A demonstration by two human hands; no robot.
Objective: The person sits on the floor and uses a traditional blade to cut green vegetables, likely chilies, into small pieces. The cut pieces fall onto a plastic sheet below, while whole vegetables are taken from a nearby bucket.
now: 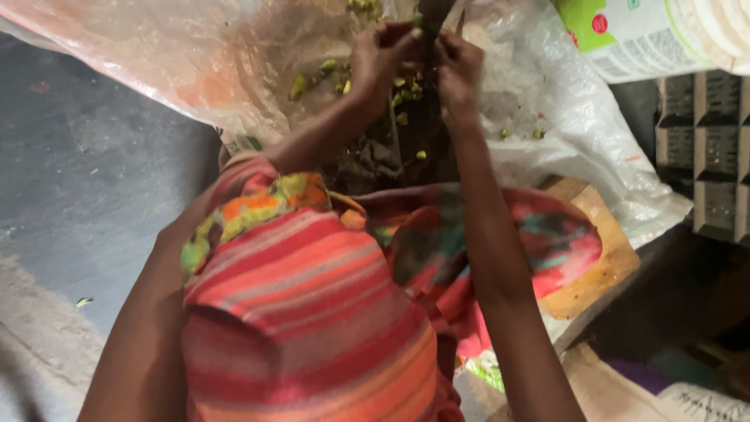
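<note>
Looking down from the head camera, both arms reached toward the far side of the scene. The left hand [380, 56] had its fingers curled tight, pinching a small green pod [417, 21] at the fingertips. The right hand [458, 69], just beside it, was also clenched, fingertips pressed on a thin dark stem [429, 94] that ran between the two hands; what else it gripped could not be told. More small green pods [326, 72] lay loose on a clear plastic sheet [195, 55] to the far left, and a few on a white plastic bag [562, 117] to the right. A white sack with a green label [648, 35] stood at the far right. A wooden board [605, 258] lay under the striped cloth [312, 312] near the lap.
</note>
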